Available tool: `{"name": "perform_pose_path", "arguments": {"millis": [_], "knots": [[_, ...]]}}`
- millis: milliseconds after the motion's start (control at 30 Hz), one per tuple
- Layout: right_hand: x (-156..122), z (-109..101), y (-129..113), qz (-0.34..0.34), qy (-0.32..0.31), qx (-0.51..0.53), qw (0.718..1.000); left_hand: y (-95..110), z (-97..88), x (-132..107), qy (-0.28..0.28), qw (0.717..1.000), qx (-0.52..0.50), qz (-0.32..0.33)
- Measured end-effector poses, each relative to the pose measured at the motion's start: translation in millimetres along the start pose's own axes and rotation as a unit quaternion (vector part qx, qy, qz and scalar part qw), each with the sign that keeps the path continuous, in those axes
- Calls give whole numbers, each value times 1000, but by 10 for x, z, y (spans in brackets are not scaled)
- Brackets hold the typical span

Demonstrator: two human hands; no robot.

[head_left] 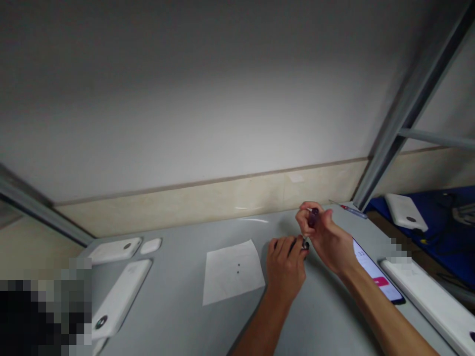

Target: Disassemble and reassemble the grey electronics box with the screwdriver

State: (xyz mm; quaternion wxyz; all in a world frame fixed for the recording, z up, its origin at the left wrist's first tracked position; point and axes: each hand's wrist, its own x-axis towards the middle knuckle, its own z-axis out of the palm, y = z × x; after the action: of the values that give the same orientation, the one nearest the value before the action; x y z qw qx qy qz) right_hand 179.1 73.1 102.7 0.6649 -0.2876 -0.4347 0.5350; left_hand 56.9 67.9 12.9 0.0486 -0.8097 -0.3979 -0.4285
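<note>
A pale wall (pixel 222 123) fills most of what is ahead of me, and below it spreads the grey desk (pixel 178 291) I am working at, with a metal frame (pixel 389 133) rising at its right end. Beyond that lies a blue surface (pixel 449 242) carrying a white device (pixel 404 212). A long white device (pixel 430 301) runs along the desk's right side; at the left, another large one (pixel 122 296) lies slantwise in front of a third (pixel 115 250). The sheet of white paper (pixel 226 277) is flat near the middle, just left of my hands. A phone (pixel 382 279) with a lit screen sits beside my right wrist, partly hidden by it. My right hand (pixel 326 237) is curled round a dark purple handle (pixel 313 217), held above the desk, and my left hand (pixel 285 267), lower and just beside it, pinches a small dark piece (pixel 305 245) at the fingertips; I cannot tell whether the two touch. A slim tool (pixel 354 211) lies at the far right corner, a little white rounded piece (pixel 151 245) at the left, and two dark specks (pixel 238 265) mark the paper.
</note>
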Motion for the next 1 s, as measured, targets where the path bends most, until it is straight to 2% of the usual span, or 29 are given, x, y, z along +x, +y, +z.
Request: {"name": "perform_pose_path", "arguments": {"millis": [100,200,333,433,533,633,700,867,933,1000], "knots": [[-16,-14,4,27,0,-5,1000,5,-12,4,-5,1000,5,0],[-22,-37,12,18,7,1,1000,11,-24,6,-12,1000,7,-4],[0,-59,7,-27,29,-10,999,8,-25,0,-16,1000,-3,-5],[32,-120,0,-89,54,-85,991,-3,-15,-4,-8,1000,-12,-4],[67,-251,-3,-141,86,-253,953,-22,-1,-6,16,1000,-16,0],[109,-406,19,-142,118,-440,879,-43,13,-9,37,999,-25,0],[139,-487,52,-135,158,-494,844,-51,14,-7,48,998,-28,-3],[194,-557,169,-194,322,-394,838,-47,-29,14,47,999,-1,-25],[202,-558,229,-205,353,-362,838,-53,-38,16,40,998,20,-53],[206,-559,294,-201,356,-342,846,-72,-31,8,33,997,27,-68]]}}
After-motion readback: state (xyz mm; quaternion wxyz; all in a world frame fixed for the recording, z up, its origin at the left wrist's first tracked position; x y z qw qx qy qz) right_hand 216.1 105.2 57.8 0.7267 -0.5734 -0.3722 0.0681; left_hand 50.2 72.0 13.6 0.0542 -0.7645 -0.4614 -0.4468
